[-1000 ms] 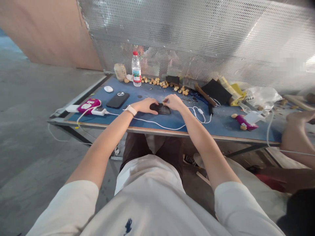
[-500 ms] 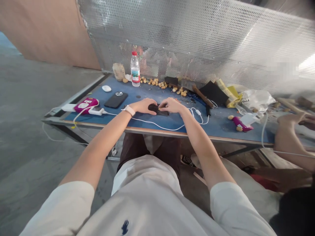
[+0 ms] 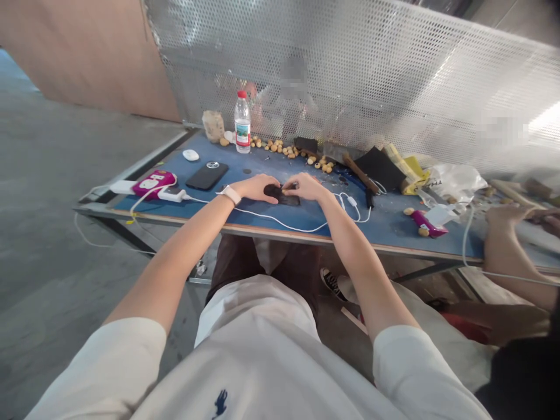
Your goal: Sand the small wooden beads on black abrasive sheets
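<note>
Black oblong piece (image 3: 287, 198) — gripped by left hand (image 3: 258, 188), right hand (image 3: 306, 186) — unmoved since the last frame

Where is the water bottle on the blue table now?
In the head view, the water bottle stands upright at the far edge, left of centre, beside a pale container.

On the workbench (image 3: 385, 230) before you, an oblong piece (image 3: 286, 198) sits between your left hand (image 3: 258, 188) and right hand (image 3: 306, 185), a smartphone (image 3: 206, 175) and power bank (image 3: 153, 184) lie leftward, a water bottle (image 3: 242, 125) and small round beads (image 3: 275, 146) lie behind, a plastic bag (image 3: 455, 181) lies rightward, and a perforated metal screen (image 3: 350, 76) stands beyond.
</note>
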### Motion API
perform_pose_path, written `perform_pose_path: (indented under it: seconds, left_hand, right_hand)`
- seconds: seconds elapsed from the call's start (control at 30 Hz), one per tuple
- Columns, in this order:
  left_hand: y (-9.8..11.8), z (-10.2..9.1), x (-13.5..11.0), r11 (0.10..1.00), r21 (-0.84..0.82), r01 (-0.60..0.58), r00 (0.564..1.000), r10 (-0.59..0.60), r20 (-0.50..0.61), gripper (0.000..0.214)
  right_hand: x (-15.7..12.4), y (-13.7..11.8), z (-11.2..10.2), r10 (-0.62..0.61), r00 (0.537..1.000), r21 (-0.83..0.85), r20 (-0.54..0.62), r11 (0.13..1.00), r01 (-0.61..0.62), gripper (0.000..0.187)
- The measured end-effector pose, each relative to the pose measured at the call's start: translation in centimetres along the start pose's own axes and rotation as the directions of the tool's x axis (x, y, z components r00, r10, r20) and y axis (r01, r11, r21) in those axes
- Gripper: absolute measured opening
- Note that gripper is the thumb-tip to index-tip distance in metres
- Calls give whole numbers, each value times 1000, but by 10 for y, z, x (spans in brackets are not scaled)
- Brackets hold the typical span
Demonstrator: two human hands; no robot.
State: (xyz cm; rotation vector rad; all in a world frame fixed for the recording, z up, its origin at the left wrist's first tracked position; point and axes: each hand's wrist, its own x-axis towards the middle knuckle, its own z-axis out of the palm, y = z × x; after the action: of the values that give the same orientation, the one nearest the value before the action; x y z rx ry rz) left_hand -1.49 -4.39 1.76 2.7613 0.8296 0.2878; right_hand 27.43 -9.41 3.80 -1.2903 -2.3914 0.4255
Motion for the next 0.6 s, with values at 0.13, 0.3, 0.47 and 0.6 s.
perform_pose_path:
  seconds: [0.13, 0.3, 0.47, 0.6]
  left_hand:
    - [-2, 1, 0, 1000, -3, 9, 1000, -9, -23, 85]
    - [-6, 2, 0, 1000, 9, 3, 1000, -3, 2, 90]
    - [-10, 3, 2, 1000, 18, -2, 1000, 1, 6, 93]
    - [-11, 4, 2, 1000, 20, 2, 1000, -2, 10, 93]
  right_hand:
    - [8, 0, 5, 10, 995, -62, -99, 998, -16, 23]
    - [2, 1, -1, 0, 997, 62, 80, 998, -5, 21]
    - [5, 8, 2, 38, 996, -32, -75, 999, -40, 24]
    - [8, 13, 2, 41, 997, -68, -62, 997, -45, 41]
